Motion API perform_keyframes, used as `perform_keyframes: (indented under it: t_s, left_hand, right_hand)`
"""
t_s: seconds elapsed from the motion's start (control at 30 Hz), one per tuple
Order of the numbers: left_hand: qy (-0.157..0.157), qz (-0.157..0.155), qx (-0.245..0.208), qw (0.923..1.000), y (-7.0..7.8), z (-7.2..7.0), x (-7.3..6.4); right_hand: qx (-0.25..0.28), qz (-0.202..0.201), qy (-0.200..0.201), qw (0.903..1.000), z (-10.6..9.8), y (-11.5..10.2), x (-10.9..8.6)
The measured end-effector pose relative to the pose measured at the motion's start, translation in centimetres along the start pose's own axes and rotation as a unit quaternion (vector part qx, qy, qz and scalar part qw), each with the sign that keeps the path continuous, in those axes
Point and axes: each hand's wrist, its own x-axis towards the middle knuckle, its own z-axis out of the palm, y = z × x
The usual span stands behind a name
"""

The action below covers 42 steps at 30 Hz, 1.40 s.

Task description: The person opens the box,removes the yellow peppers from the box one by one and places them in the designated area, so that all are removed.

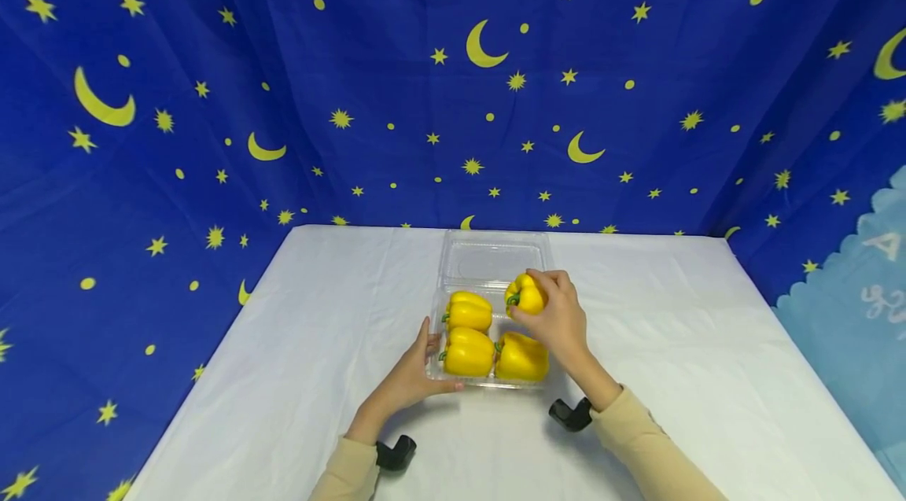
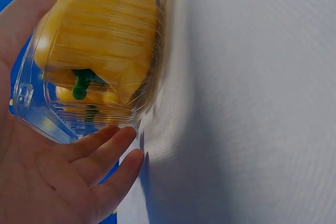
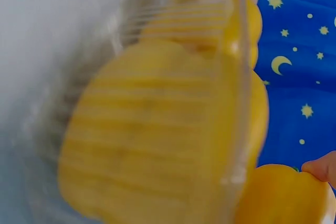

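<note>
- Head view: the box (image 1: pixel 506 385), clear plastic, sits on the white table (image 1: pixel 658 312), its lid (image 1: pixel 495 261) lying open on its far side.
- Three yellow peppers lie in the box: one far left (image 1: pixel 469 311), one near left (image 1: pixel 468 352), just beside it, and one near right (image 1: pixel 522 357).
- The right hand (image 1: pixel 562 320) holds a fourth, the held pepper (image 1: pixel 531 292), pinched between thumb and fingers, over the far right part of the box; its green stem faces left. I cannot tell if this pepper touches the box.
- The left hand (image 1: pixel 414 370) is spread wide about the box's near left corner, thumb along the near side, fingers at the left side.
- A beige sleeve (image 1: pixel 640 438) covers the right forearm, nearer than the box. A blue cloth (image 1: pixel 396 76) with yellow moons and stars hangs beyond the box.
- Left wrist view: the left hand's fingertips touch the box's ribbed wall, its little finger just beside it. Peppers with green stems show through the box.
- Right wrist view: the box's wall is blurred, with yellow peppers behind it. The right thumb (image 3: pixel 321 167) presses the held pepper, which shows past the box's rim.
</note>
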Motion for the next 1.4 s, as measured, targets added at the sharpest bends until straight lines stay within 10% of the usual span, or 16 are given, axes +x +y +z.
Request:
perform_keyframes:
  t_s: [1.4]
  left_hand:
    - [0.007, 0.000, -0.009, 0.9999, -0.1, 0.1, -0.1]
  right_hand:
    - [-0.006, 0.060, 0.073, 0.9955, -6.2, 2.7, 2.5]
